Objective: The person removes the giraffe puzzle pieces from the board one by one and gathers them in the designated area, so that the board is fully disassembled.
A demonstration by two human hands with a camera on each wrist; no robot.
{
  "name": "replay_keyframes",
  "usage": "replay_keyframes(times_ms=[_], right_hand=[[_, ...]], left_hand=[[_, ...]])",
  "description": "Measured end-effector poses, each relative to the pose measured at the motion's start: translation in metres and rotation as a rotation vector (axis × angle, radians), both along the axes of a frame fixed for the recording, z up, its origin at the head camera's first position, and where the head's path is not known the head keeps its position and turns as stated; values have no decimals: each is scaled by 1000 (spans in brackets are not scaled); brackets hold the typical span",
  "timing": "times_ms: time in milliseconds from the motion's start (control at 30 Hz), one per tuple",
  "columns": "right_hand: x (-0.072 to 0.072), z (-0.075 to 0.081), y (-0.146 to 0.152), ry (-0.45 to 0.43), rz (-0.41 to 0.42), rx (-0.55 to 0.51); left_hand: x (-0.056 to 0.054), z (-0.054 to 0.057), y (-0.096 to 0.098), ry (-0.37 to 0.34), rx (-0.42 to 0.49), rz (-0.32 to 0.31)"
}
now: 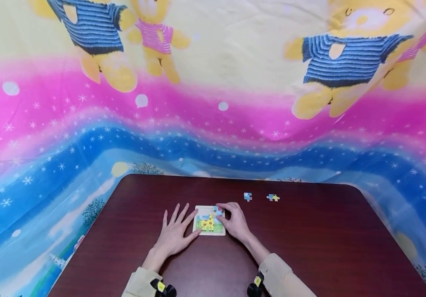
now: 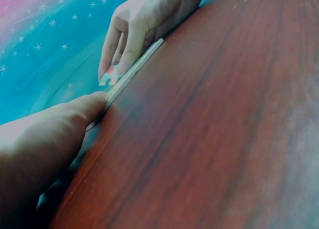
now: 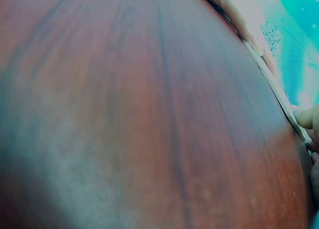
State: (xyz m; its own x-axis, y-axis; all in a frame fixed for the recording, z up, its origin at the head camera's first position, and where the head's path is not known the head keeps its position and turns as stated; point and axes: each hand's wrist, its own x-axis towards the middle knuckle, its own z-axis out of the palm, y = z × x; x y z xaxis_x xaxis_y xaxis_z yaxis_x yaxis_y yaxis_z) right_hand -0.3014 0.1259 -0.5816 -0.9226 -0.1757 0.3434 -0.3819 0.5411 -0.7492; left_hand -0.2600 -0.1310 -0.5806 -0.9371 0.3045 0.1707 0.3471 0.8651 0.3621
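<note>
A small square jigsaw puzzle board [image 1: 213, 235] with a pale frame and a giraffe picture lies on the table. Spread out flat, my left hand [image 1: 176, 235] rests at the board's left side, its thumb and index fingertip touching the frame. My right hand [image 1: 237, 222] pinches a puzzle piece [image 2: 110, 75] with a red spot between thumb and fingers, over the board's upper right part. That piece shows tilted up from the board in the left wrist view. In the right wrist view, only the thin edge of the board [image 3: 273, 82] and some fingers appear.
Two loose puzzle pieces lie beyond my right hand: a mostly blue one [image 1: 248, 196] and a blue and yellow one [image 1: 273, 197]. The dark red wooden table [image 1: 320, 243] meets a colourful bear-print cloth [image 1: 213, 136] hanging along its far edge and sides.
</note>
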Motion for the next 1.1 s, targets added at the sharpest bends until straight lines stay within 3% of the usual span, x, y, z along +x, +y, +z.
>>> replay_keyframes(times_ms=[467,600,800,933,1100], right_hand=[[0,-3,3,44,-11,29],[-1,-1,5,11,-26,-21],[-5,7,15,-57,-22,-163],[-9,17,35,-113,-15,-252],[-11,24,74,-156,-10,-288]], left_hand=[[0,3,2,16,-3,1],[-1,1,3,25,10,-9],[-4,2,4,-26,-18,4],[-4,4,3,-35,-23,8],[0,2,2,-35,-14,8]])
